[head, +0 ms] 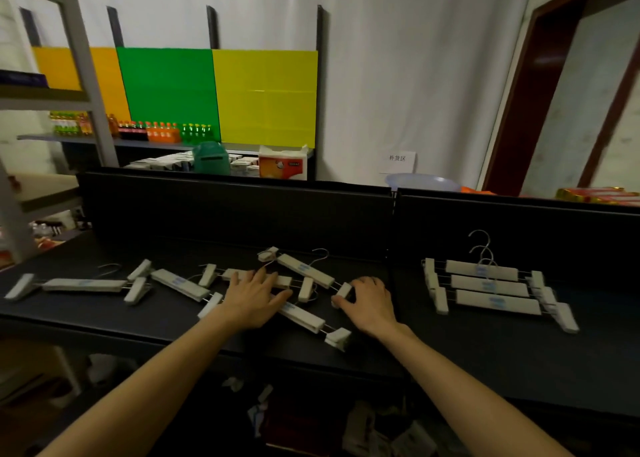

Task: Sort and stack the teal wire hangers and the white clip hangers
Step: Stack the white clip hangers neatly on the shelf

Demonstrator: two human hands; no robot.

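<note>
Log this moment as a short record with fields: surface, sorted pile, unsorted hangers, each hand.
surface: black shelf
sorted pile: three white clip hangers stacked neatly on the right, hooks pointing away
unsorted hangers: loose white clip hangers scattered left and centre, overlapping
teal hangers: none visible
left hand: fingers spread flat on the central tangle
right hand: fingers curled round a white clip at a hanger's end
</note>
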